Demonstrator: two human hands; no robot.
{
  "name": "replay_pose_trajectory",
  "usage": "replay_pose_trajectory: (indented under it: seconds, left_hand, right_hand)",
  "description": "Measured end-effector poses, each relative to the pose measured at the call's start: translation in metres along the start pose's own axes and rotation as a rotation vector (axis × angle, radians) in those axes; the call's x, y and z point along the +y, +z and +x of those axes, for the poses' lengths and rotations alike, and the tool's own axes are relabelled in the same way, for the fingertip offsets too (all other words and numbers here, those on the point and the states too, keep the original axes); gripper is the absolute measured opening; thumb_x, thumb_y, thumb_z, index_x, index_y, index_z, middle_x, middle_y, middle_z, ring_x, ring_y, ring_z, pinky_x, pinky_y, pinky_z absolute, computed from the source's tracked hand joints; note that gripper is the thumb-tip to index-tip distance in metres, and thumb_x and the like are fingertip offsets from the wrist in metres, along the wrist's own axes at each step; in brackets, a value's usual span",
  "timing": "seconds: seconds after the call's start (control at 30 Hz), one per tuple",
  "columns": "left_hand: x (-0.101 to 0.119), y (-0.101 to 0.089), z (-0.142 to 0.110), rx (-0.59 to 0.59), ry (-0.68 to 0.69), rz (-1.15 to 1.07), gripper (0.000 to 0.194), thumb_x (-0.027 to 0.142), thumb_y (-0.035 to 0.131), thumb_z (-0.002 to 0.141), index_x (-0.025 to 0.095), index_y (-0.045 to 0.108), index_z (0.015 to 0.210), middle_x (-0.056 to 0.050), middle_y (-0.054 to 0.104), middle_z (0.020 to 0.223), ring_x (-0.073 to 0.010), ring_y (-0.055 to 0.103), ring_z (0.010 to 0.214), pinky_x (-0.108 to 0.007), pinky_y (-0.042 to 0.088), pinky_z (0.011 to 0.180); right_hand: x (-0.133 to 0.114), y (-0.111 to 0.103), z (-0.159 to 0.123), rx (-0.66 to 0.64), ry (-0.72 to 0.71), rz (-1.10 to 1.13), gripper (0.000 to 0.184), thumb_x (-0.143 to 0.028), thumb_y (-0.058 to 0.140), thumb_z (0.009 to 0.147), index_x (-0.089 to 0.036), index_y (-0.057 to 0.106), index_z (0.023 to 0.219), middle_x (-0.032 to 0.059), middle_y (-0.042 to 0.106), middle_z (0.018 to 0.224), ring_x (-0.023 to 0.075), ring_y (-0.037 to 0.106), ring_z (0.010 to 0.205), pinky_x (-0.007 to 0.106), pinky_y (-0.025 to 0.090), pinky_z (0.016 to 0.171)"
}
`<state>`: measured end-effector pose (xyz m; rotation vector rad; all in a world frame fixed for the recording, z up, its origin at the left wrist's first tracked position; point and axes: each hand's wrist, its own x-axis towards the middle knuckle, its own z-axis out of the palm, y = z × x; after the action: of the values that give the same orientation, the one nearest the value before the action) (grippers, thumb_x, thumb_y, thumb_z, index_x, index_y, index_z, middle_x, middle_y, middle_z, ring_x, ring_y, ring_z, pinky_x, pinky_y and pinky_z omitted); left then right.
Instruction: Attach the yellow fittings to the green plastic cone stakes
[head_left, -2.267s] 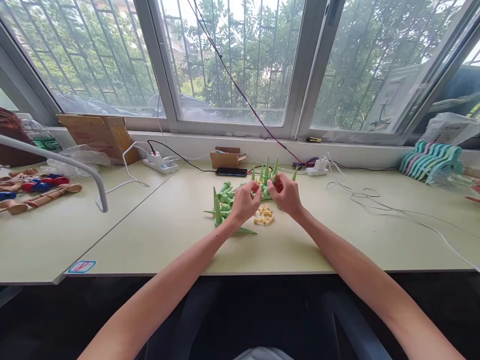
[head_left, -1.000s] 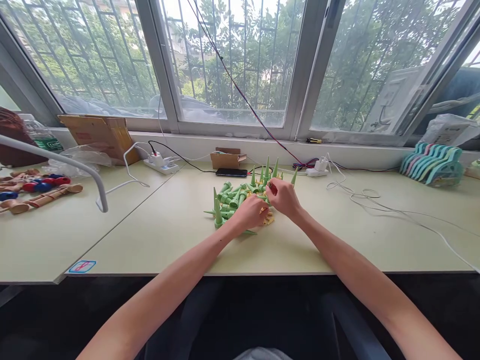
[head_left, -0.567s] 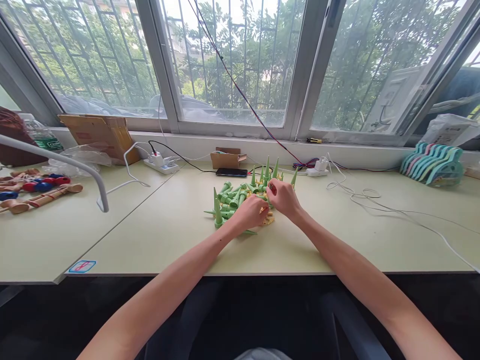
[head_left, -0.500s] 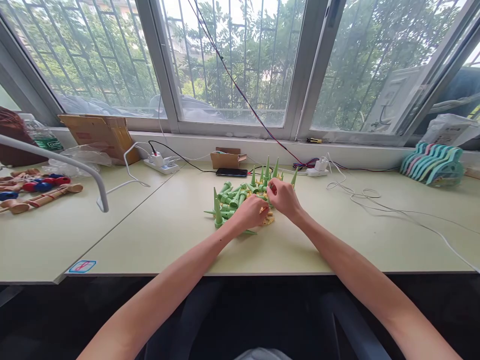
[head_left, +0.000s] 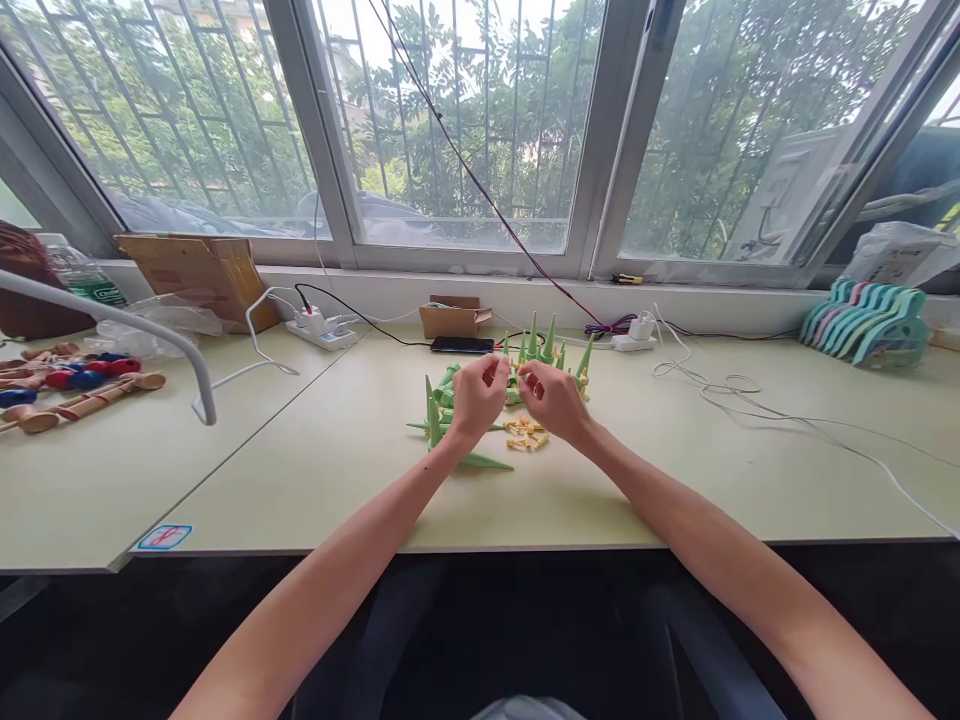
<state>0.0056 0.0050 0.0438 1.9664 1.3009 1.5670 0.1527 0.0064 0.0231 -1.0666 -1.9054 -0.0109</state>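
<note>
My left hand is raised over the pile with thumb and fingers pinched together. Just to its right, my right hand is also closed in a pinch, fingertips turned toward the left. Whatever small piece the fingers hold is hidden or too small to make out. Below and behind the hands lie several green plastic cone-shaped spikes, some upright, some on their sides. One green spike lies flat beside my left wrist. Small yellow plastic pegs form a loose heap in front of the hands. More upright green spikes stand behind my right hand.
Behind the pile are a black phone and a small open cardboard box. Power strips and white cables lie toward the back. Wooden toys are at left, teal hangers at right.
My left hand has lifted from the yellow pegs and moved up and left, uncovering them. My right hand has shifted slightly left and down, and the two pinches now face each other.
</note>
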Motion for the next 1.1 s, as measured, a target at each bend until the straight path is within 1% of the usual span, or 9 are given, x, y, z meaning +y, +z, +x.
replay_pose_trajectory:
  seconds: [0.1,0.2,0.37,0.53,0.63,0.73,0.93,1.03,1.1]
  left_hand:
    - [0.0,-0.001,0.001,0.077,-0.049,-0.076,0.04,0.047,0.047,0.091,0.019,0.061,0.067,0.0,0.06,0.057,-0.0118,0.051,0.054,-0.026,0.039,0.06]
    - [0.001,-0.001,0.001,0.109,-0.078,-0.134,0.041,0.049,0.046,0.091,0.019,0.06,0.066,0.0,0.058,0.056,-0.0118,0.051,0.053,-0.026,0.041,0.06]
    - [0.002,0.0,0.0,0.106,-0.085,-0.188,0.042,0.049,0.046,0.092,0.019,0.059,0.065,0.0,0.055,0.055,-0.0116,0.051,0.053,-0.025,0.041,0.058]
    - [0.003,0.002,-0.001,0.077,-0.066,-0.18,0.043,0.049,0.048,0.091,0.018,0.058,0.063,0.001,0.053,0.052,-0.0106,0.048,0.051,-0.025,0.039,0.056]
    - [0.003,0.004,-0.004,0.059,-0.034,-0.154,0.042,0.047,0.048,0.092,0.018,0.059,0.063,0.002,0.053,0.052,-0.0102,0.046,0.05,-0.025,0.037,0.054]
    - [0.003,0.006,-0.007,0.03,0.02,-0.12,0.041,0.046,0.048,0.092,0.018,0.057,0.063,0.002,0.051,0.052,-0.0102,0.044,0.05,-0.025,0.034,0.052]
    - [0.005,0.009,-0.013,-0.01,0.183,-0.017,0.044,0.041,0.046,0.094,0.018,0.043,0.056,0.004,0.039,0.048,-0.0092,0.033,0.047,-0.026,0.029,0.053]
    - [0.006,0.009,-0.014,-0.014,0.257,0.019,0.043,0.038,0.047,0.094,0.018,0.04,0.056,0.004,0.035,0.048,-0.0091,0.029,0.048,-0.026,0.028,0.053]
    - [0.006,0.009,-0.014,-0.017,0.275,0.023,0.043,0.037,0.047,0.094,0.018,0.038,0.057,0.005,0.034,0.048,-0.0091,0.029,0.048,-0.026,0.028,0.053]
  right_hand:
    - [-0.001,0.007,-0.003,-0.115,-0.014,0.034,0.009,-0.023,0.054,0.088,-0.018,0.062,0.09,0.0026,0.066,0.079,0.0122,0.051,0.059,0.025,0.04,0.063]
    - [-0.002,0.011,-0.007,-0.219,-0.06,0.082,0.008,-0.024,0.059,0.088,-0.019,0.064,0.089,0.0034,0.067,0.084,0.0117,0.051,0.06,0.025,0.041,0.064]
    - [-0.002,0.015,-0.01,-0.366,-0.113,0.094,0.006,-0.023,0.065,0.086,-0.019,0.068,0.09,0.0038,0.068,0.087,0.0123,0.053,0.066,0.026,0.041,0.067]
    - [-0.004,0.019,-0.011,-0.487,-0.123,0.028,0.013,-0.016,0.067,0.085,-0.018,0.07,0.097,0.0046,0.068,0.09,0.0136,0.056,0.073,0.025,0.04,0.068]
    - [-0.005,0.021,-0.011,-0.515,-0.119,0.001,0.014,-0.012,0.065,0.085,-0.017,0.07,0.097,0.0059,0.068,0.092,0.0147,0.057,0.075,0.025,0.04,0.068]
    - [-0.005,0.023,-0.012,-0.493,-0.114,0.007,0.01,-0.015,0.062,0.086,-0.016,0.069,0.093,0.0071,0.069,0.091,0.0161,0.058,0.075,0.026,0.04,0.065]
    - [-0.008,0.024,-0.017,-0.459,-0.14,0.121,0.007,-0.017,0.061,0.083,-0.016,0.068,0.085,0.0062,0.07,0.085,0.0176,0.059,0.073,0.027,0.041,0.062]
    - [-0.013,0.022,-0.02,-0.46,-0.176,0.179,0.011,-0.025,0.066,0.08,-0.016,0.067,0.087,0.0064,0.07,0.087,0.0186,0.059,0.075,0.028,0.043,0.063]
    - [-0.017,0.02,-0.021,-0.48,-0.187,0.187,0.019,-0.034,0.069,0.08,-0.017,0.067,0.087,0.0052,0.068,0.079,0.0179,0.057,0.07,0.029,0.043,0.06]
